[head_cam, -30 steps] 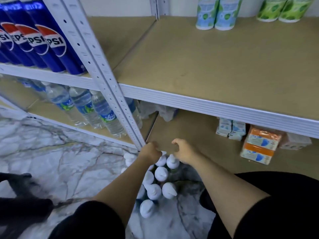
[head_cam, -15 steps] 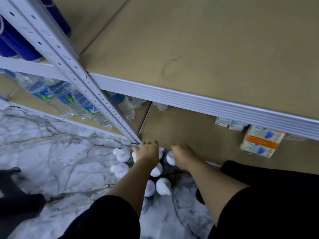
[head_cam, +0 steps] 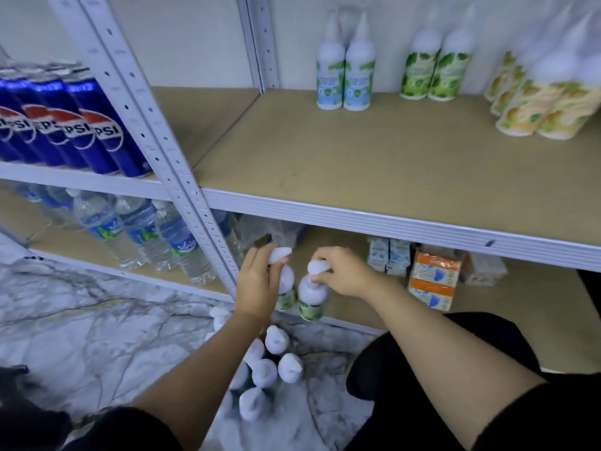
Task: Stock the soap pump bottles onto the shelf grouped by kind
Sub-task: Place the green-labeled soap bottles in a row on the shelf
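While grey-veined marble floor (head_cam: 81, 320) fills the lower left, a tan fibreboard shelf (head_cam: 374, 164) edged in ribbed white metal spans the frame's middle. At centre, the left hand (head_cam: 257, 281) and right hand (head_cam: 344, 271) each grip a green-labelled pump bottle (head_cam: 310, 297) by its white neck (glossy, rounded plastic). More floor bottles (head_cam: 276, 362) cluster below them; others stand upper right.

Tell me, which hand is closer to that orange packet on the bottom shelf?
Right. The right hand, gripping a bottle by its pump, is just left of the orange packet. The left hand, holding another bottle, is farther left, by the upright post.
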